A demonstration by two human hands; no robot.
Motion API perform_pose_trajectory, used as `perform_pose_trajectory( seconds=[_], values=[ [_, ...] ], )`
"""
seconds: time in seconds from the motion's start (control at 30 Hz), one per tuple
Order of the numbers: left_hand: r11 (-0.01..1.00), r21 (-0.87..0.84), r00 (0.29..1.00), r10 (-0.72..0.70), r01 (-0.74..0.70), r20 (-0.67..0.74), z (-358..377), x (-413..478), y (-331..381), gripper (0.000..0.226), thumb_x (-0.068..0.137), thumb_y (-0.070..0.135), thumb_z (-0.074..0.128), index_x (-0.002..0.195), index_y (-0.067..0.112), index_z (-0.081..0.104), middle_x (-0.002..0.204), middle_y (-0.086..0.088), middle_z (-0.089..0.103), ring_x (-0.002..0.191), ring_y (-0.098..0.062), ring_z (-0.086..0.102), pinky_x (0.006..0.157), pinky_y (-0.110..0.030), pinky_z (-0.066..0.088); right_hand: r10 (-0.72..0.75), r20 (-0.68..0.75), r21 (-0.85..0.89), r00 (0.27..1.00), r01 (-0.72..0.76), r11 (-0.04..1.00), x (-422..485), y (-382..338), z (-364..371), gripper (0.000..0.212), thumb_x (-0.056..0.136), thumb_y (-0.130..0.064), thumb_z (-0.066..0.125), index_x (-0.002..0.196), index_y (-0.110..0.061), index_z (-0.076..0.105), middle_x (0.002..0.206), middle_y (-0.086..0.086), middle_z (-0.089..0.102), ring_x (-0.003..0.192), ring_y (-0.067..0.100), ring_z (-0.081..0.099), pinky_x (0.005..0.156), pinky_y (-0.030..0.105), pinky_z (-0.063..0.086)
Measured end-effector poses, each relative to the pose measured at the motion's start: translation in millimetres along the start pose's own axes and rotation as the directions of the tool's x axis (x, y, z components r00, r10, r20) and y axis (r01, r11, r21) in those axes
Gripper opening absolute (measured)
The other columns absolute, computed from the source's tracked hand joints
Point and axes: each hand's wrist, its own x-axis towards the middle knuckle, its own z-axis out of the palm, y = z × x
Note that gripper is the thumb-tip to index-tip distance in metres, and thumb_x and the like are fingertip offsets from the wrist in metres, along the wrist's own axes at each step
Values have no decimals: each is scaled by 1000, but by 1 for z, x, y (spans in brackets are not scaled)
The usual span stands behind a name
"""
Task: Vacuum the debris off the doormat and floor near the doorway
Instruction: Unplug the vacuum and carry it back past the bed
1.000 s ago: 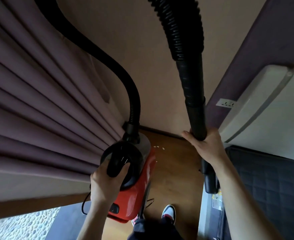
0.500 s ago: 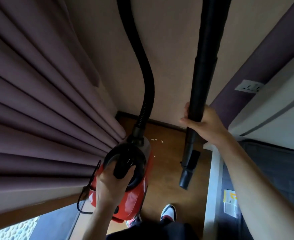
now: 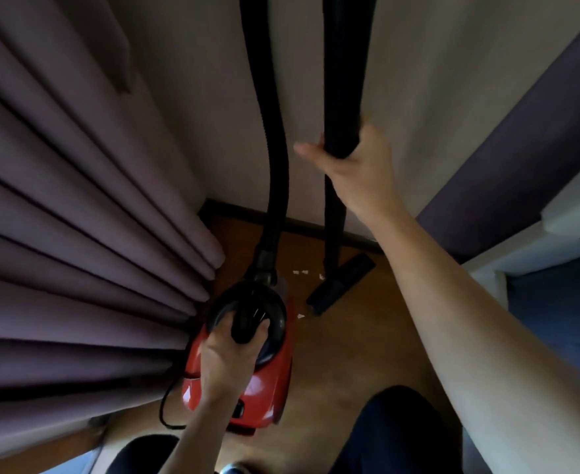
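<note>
The left hand (image 3: 228, 350) is curled round the black carry handle (image 3: 247, 323) on top of the red vacuum canister (image 3: 264, 388). The right hand (image 3: 346, 155), high above the canister, wraps its fingers round the black wand (image 3: 343, 97), one digit sticking out sideways. The floor nozzle (image 3: 341, 283) sits just beyond the canister and to its right, low over the wooden floor (image 3: 350, 354); whether it touches is unclear. The debris (image 3: 300, 272), a few pale scraps, lies just past the canister's far end, between canister and nozzle, with one more scrap (image 3: 300, 316) beside the canister's right flank. To do this pass well, I judge the nozzle should sit flat and be drawn slowly back across the scraps toward the canister, so they are not scattered toward the curtain (image 3: 76, 217) on the canister's left. The hose (image 3: 274, 148) rising from the canister's far end needs slack. No brand, label or writing can be read anywhere.
</note>
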Motion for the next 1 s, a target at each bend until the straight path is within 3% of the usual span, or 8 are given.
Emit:
perform_pose_trajectory(
  seconds=[0.1,0.23,0.4,0.5,0.57,0.77,0.9,1.0],
  values=[
    [1000,-14,998,-5,6,56,36,11,-36,20,85,21,77,97,23,61,76,27,56,71,27,54,59,4,40,-45,-178,47,983,54,997,5,27,15,34,88,-15,81,106,-27,55,89,-20,58,88,-15,59,87,11,50],
    [1000,-13,997,3,-2,72,82,20,-78,20,87,27,75,102,20,64,85,19,64,75,12,62,66,1,45,-66,-402,108,913,118,987,10,59,28,36,87,-12,80,115,-17,58,100,-11,64,102,7,67,97,25,55],
    [1000,-21,992,-15,18,124,128,31,-100,27,89,27,73,111,12,67,85,18,60,66,18,52,60,2,44,-86,-563,99,822,170,980,22,87,26,37,83,-1,78,117,4,64,99,1,67,92,10,67,89,29,59],
    [1000,-14,994,-26,27,110,151,37,-107,28,88,25,74,109,7,69,79,17,59,64,13,55,56,2,42,-77,-496,118,865,155,981,27,97,16,26,80,-2,79,102,-5,65,87,-4,67,79,3,65,74,22,57],
    [999,10,995,-33,32,97,164,41,-108,29,89,24,73,109,5,68,83,11,63,74,-4,65,59,1,42,-33,-378,137,925,91,986,25,109,10,24,78,-5,83,93,-12,65,80,-6,66,72,1,64,68,18,53],
    [992,83,982,-110,98,151,185,54,-106,39,92,34,68,120,9,62,110,-4,69,104,-22,68,74,-15,43,204,12,100,979,-205,974,-1,184,21,24,86,-26,83,86,-7,68,84,8,71,84,16,73,83,31,59],
    [989,118,987,-101,86,128,194,63,-115,41,92,40,66,123,13,63,110,2,70,99,-13,69,58,0,35,193,-28,114,981,-189,975,-3,200,31,20,93,-17,75,86,-5,62,66,2,59,62,10,62,67,17,53],
    [985,159,983,-87,61,160,194,65,-121,40,94,44,61,124,19,61,112,7,67,102,-10,66,57,1,35,197,-90,141,976,-183,973,-4,202,39,23,93,-20,77,83,-8,59,70,9,56,64,13,60,68,25,51]
  ],
)
